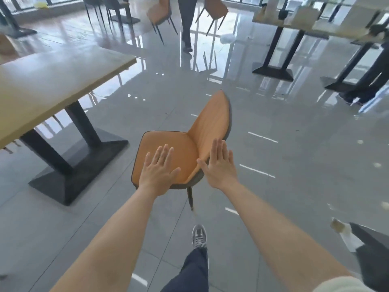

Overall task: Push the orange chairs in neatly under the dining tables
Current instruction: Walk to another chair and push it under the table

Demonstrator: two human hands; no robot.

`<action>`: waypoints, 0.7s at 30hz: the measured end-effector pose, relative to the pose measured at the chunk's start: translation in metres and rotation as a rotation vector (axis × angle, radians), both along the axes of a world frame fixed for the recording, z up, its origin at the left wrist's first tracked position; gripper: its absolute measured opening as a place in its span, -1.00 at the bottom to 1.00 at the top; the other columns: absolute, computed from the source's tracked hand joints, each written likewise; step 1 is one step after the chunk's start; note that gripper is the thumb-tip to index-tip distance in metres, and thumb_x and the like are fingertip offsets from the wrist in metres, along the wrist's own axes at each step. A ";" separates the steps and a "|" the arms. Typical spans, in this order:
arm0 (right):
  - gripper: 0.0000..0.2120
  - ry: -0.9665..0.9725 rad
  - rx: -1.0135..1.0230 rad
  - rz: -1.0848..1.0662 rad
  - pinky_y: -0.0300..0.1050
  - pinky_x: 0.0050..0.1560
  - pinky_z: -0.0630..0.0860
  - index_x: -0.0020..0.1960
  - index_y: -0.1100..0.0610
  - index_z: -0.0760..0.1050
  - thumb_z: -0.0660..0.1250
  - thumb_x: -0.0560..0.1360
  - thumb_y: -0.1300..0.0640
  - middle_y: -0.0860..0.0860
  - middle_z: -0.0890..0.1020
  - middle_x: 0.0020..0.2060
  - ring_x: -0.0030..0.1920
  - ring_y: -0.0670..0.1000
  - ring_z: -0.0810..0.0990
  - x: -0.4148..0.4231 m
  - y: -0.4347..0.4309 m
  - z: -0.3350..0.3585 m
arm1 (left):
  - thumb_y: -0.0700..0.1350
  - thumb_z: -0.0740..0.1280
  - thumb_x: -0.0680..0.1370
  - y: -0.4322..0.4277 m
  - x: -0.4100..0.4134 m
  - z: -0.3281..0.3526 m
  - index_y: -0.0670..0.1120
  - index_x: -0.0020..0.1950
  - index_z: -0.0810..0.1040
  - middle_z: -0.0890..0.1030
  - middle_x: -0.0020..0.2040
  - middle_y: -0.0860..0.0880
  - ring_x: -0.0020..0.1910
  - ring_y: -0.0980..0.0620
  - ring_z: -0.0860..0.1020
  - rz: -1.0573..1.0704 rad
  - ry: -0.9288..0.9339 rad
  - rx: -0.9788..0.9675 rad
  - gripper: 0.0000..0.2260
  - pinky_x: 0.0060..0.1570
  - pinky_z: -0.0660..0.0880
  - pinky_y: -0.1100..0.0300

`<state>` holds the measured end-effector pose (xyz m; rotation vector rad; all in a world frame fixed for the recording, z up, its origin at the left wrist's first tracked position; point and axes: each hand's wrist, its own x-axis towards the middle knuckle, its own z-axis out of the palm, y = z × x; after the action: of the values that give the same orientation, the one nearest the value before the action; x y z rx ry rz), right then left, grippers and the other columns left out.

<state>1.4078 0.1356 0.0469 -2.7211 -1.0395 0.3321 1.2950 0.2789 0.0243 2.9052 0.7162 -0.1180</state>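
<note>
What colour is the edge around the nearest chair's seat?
Dark grey trim on the orange chair, clearest in the head view.

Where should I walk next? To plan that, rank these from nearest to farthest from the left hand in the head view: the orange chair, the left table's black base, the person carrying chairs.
1. The orange chair, just under the left hand.
2. The black base, on the floor to the left.
3. The person carrying chairs, far ahead across the room.

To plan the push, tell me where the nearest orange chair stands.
In the head view the orange chair stands mid-frame on the floor, right of the wooden table, not under it; left hand over its seat, right hand at its backrest.
</note>
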 end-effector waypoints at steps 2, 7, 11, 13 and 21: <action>-0.27 -0.013 -0.009 0.001 0.03 0.48 -0.28 0.46 0.19 -0.45 -0.10 0.60 -0.18 0.10 -0.33 0.50 0.50 0.07 -0.32 0.043 0.011 -0.001 | 0.15 -0.09 0.62 0.011 0.042 -0.003 -0.08 0.50 -0.25 -0.21 0.54 -0.05 0.52 0.00 -0.22 0.006 -0.009 -0.009 -0.42 0.47 -0.25 0.00; -0.27 -0.018 -0.035 0.059 0.02 0.48 -0.30 0.46 0.20 -0.45 -0.09 0.60 -0.18 0.10 -0.33 0.49 0.50 0.08 -0.32 0.155 0.052 0.006 | 0.15 -0.10 0.62 0.047 0.152 -0.001 -0.08 0.50 -0.26 -0.21 0.54 -0.05 0.52 0.01 -0.23 0.063 -0.029 -0.008 -0.42 0.47 -0.26 0.01; -0.27 -0.007 -0.042 0.122 0.00 0.46 -0.32 0.45 0.19 -0.45 -0.07 0.61 -0.17 0.11 -0.33 0.49 0.50 0.07 -0.32 0.227 0.083 0.017 | 0.13 -0.08 0.63 0.067 0.218 0.008 -0.08 0.51 -0.24 -0.21 0.54 -0.04 0.52 0.02 -0.23 0.127 -0.047 -0.060 -0.44 0.48 -0.24 0.00; -0.27 0.012 -0.039 0.163 -0.01 0.46 -0.33 0.46 0.20 -0.44 -0.06 0.61 -0.16 0.10 -0.32 0.49 0.50 0.07 -0.32 0.254 0.096 0.019 | 0.13 -0.09 0.63 0.073 0.239 0.009 -0.08 0.50 -0.25 -0.22 0.54 -0.03 0.52 0.03 -0.23 0.167 -0.035 -0.077 -0.44 0.48 -0.24 0.00; -0.28 0.090 -0.061 0.429 -0.04 0.45 -0.35 0.47 0.18 -0.43 -0.05 0.61 -0.15 0.07 -0.34 0.49 0.49 0.05 -0.34 0.346 0.150 -0.009 | 0.15 -0.10 0.62 0.083 0.294 -0.018 -0.07 0.50 -0.25 -0.20 0.54 -0.05 0.52 0.01 -0.23 0.433 0.026 -0.112 -0.43 0.47 -0.25 0.01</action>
<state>1.7534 0.2851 0.0382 -2.4837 -1.6060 0.5545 1.5891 0.3624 0.0067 2.5783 1.2754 -0.1401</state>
